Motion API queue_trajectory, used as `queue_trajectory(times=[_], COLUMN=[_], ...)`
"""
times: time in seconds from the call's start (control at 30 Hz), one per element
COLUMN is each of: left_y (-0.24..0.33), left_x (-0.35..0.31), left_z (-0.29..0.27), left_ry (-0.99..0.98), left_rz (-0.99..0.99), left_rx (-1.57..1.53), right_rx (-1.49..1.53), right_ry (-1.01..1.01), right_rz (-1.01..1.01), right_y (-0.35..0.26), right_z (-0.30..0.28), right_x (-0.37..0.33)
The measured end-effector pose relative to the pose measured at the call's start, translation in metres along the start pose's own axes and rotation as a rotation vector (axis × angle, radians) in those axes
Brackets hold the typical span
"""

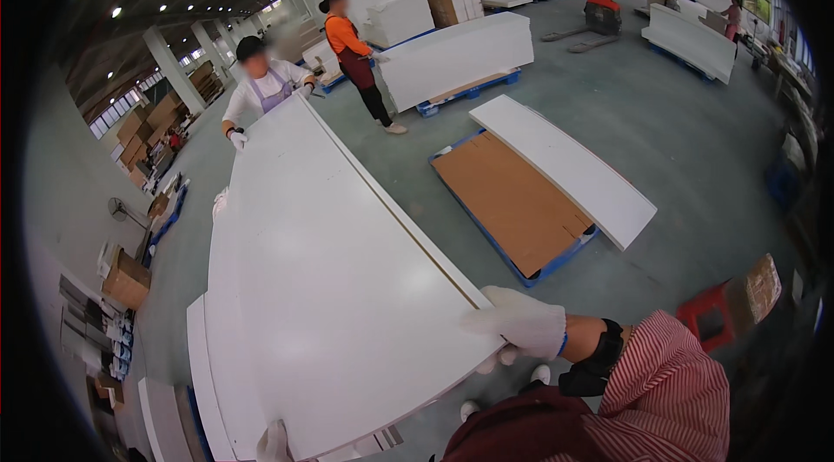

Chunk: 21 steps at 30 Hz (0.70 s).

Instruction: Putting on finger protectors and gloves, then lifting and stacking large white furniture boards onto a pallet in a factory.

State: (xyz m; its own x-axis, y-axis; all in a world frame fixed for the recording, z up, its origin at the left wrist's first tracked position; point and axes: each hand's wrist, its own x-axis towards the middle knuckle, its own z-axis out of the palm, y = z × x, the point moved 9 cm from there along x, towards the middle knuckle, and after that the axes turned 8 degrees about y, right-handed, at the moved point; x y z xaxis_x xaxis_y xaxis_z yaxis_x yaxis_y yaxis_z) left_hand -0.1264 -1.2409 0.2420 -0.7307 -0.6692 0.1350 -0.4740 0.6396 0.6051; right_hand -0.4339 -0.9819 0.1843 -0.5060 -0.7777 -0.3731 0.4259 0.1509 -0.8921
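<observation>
Two gloved hands on long white smooth panel [321, 288], frame centre, atop a stack: right hand [519, 323] grasping lower-right corner; left hand [274, 443] at bottom edge, grip unclear. Co-worker's gloved hands [237, 139] holding far end, upper left. Flat brown cardboard sheet [512, 201] on blue pallet, right.

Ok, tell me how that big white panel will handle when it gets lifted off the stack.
The white panel is long and thin, so it will probably flex in the middle. Its face looks smooth, likely slippery; the gloved right hand grips a corner and a co-worker holds the far end, suggesting it is awkward for one person. The left hand touches the near edge.
</observation>
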Motion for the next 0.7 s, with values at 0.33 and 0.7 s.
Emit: queue_trajectory(times=[0.33,0.7], left_y=[-0.009,0.047], left_x=[-0.001,0.06], left_z=[0.003,0.019], left_ry=[-0.022,-0.112], left_rz=[-0.187,-0.382], left_rx=[0.035,0.099], right_rx=[0.069,0.181], right_ry=[0.042,0.015], right_rz=[0.061,-0.027], right_y=[0.014,0.031], right_z=[-0.023,-0.068], right_x=[0.005,0.017])
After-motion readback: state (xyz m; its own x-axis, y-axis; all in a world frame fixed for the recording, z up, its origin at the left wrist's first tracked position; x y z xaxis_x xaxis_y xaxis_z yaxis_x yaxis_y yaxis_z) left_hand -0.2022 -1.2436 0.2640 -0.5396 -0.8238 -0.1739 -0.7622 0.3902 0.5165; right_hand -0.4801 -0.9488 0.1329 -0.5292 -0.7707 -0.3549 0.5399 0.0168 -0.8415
